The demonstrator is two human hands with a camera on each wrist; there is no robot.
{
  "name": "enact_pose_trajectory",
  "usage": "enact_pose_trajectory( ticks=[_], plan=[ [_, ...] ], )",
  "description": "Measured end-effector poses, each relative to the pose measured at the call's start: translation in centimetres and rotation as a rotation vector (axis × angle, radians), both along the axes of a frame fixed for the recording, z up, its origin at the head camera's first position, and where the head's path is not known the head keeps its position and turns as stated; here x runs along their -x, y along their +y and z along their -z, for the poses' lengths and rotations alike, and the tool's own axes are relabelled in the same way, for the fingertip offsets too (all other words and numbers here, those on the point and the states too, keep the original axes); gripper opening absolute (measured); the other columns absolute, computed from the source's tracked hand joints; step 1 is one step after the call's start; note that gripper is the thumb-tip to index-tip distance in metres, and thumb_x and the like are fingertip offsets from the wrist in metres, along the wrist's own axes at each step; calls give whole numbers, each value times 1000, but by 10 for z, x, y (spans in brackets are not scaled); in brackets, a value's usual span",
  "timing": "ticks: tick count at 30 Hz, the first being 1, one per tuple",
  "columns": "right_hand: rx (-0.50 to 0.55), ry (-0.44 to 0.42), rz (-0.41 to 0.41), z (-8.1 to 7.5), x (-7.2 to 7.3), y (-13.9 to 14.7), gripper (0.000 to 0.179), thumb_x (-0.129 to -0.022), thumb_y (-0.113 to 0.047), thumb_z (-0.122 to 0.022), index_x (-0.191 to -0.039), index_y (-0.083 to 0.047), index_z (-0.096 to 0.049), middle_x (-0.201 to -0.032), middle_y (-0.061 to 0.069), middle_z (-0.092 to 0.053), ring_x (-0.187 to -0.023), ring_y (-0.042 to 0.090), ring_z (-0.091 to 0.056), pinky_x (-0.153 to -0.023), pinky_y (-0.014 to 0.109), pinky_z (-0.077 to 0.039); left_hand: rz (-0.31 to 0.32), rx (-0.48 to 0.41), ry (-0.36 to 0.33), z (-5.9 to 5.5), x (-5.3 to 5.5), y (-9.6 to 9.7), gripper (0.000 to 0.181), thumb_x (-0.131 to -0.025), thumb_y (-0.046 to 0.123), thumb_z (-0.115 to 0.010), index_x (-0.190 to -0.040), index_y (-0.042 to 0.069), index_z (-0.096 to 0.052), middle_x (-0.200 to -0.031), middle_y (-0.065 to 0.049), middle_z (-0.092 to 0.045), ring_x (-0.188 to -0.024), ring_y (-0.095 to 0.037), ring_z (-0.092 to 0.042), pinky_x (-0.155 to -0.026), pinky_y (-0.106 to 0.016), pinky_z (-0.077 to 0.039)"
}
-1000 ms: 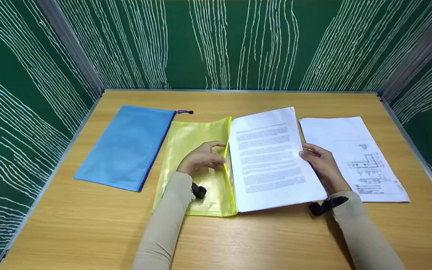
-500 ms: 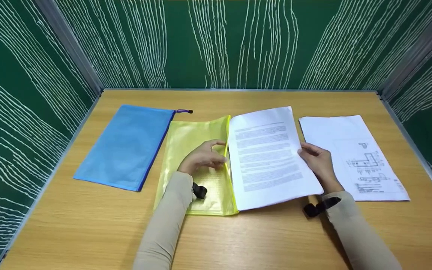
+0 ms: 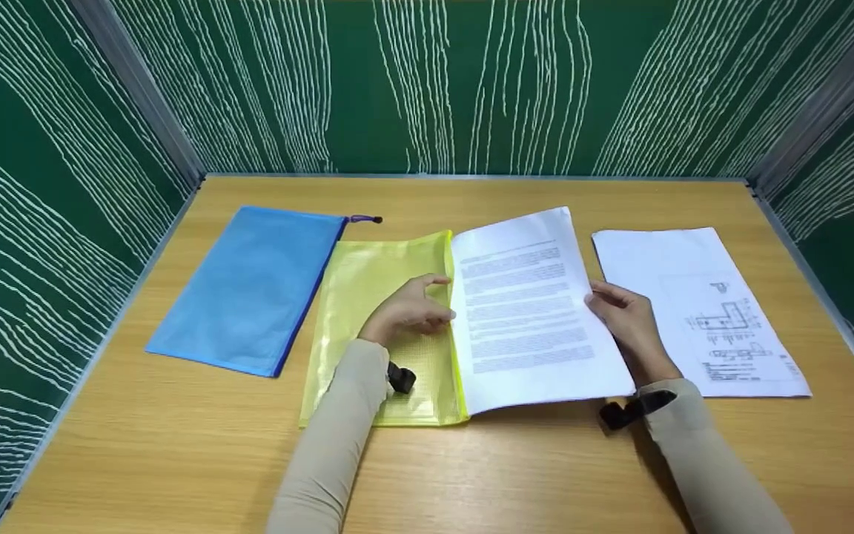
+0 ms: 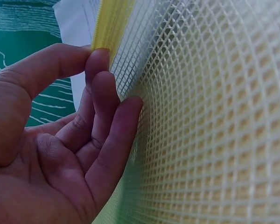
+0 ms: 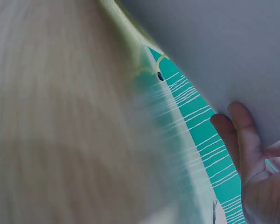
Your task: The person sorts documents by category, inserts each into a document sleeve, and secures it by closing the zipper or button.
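Observation:
A yellow mesh zip pouch point(image 3: 356, 271) lies at mid-table, its open side facing right. My left hand point(image 3: 408, 308) pinches the zipper edge point(image 4: 113, 28) between thumb and fingertips, lifting the upper layer, as the left wrist view shows up close. My right hand point(image 3: 631, 319) holds a stack of printed sheets point(image 3: 520, 311) by its right edge, thumb on top and fingers below. The sheets slope up toward that hand, and their left edge is at the pouch's mouth, partly hidden by the yellow rim. From the right wrist, the sheets' grey underside point(image 5: 214, 51) shows above the fingers.
To the left lies a blue zip pouch point(image 3: 249, 289) with a purple pull tab point(image 3: 364, 219). Another paper stack point(image 3: 657, 259) with a technical drawing lies at the right, partly behind my right hand. Green panels point(image 3: 457, 89) with white lines border the wooden table point(image 3: 516, 475).
My right hand has moved slightly left with the sheets, bringing their left edge closer against the yellow pouch's mouth. My left hand keeps its pinch and has shifted a little right.

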State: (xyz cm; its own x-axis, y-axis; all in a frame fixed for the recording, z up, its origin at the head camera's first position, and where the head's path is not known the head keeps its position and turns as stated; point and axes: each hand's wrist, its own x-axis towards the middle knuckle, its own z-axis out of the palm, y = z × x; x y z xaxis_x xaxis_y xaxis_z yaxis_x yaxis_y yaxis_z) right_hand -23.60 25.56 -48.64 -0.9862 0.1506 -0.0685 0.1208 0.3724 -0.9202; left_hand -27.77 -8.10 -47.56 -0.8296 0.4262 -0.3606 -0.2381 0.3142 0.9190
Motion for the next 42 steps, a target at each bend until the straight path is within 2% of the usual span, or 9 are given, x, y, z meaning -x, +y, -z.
enact_pose_trajectory(
  ticks=[3, 7, 11, 15, 21, 30, 32, 37, 42],
  plan=[
    [46, -35, 8, -2, -1, -3, 47, -96, -25, -57, -139, -5, -50, -133, 23, -54, -82, -2, -58, -68, 14, -50, -14, -16, -6, 0, -1, 2, 77, -81, 5, -70, -149, 16, -34, -59, -1, -55, -55, -14, -47, -55, -27, -44],
    [61, -49, 9, -2, -1, -4, 46, -97, -23, -57, -139, -6, -50, -133, 23, -54, -82, 0, -59, -68, 16, -51, -19, -6, 1, 1, -2, 3, 77, -81, 7, -71, -149, 17, -34, -66, -3, -63, -60, -14, -57, -61, -28, -52],
    [-8, -6, -6, 0, -1, -2, 44, -96, -21, -57, -136, -4, -53, -131, 25, -56, -80, -4, -57, -68, 14, -49, -13, -3, 3, 3, -2, 3, 78, -82, 8, -70, -150, 17, -34, -68, -2, -65, -62, -14, -60, -62, -28, -53],
    [-88, 49, -4, 3, 1, -1, 40, -95, -17, -57, -132, -1, -56, -127, 26, -59, -77, -10, -54, -68, 11, -46, -3, -1, 10, 3, -2, 4, 79, -82, 9, -70, -151, 17, -32, -67, -1, -64, -61, -12, -57, -60, -27, -51],
    [-98, 77, 19, 5, 4, -7, 36, -94, -13, -58, -128, 0, -60, -123, 25, -62, -76, -12, -53, -69, 10, -44, 4, 20, 34, 2, -3, 6, 78, -84, 11, -69, -152, 15, -30, -71, 0, -67, -63, -12, -59, -61, -26, -51],
    [-112, 78, -1, 5, 4, -10, 36, -95, -15, -57, -129, -1, -60, -123, 25, -62, -78, -6, -54, -69, 12, -44, -18, -27, -15, 2, -1, 8, 80, -84, 10, -69, -152, 16, -29, -71, 0, -67, -62, -12, -58, -62, -26, -51],
    [-99, 52, -5, 4, 4, -9, 39, -95, -17, -57, -131, -2, -58, -124, 24, -62, -79, -4, -55, -70, 12, -45, -22, -36, -21, 3, -1, 8, 79, -84, 9, -69, -152, 16, -29, -71, 0, -67, -61, -12, -57, -61, -26, -50],
    [41, -88, -33, 2, 4, -5, 50, -97, -24, -53, -143, -7, -46, -126, 22, -57, -81, 3, -60, -71, 18, -50, -19, -47, -38, 4, -1, 7, 80, -84, 9, -69, -152, 18, -30, -71, 0, -67, -60, -12, -56, -59, -26, -48],
    [147, -192, -149, -3, 3, 1, 61, -98, -24, -54, -152, -11, -30, -109, 7, -63, -80, 9, -66, -71, 25, -54, -13, -40, -41, 4, -1, 7, 80, -84, 10, -69, -152, 19, -29, -73, -1, -67, -62, -13, -57, -61, -26, -49]
  ],
)
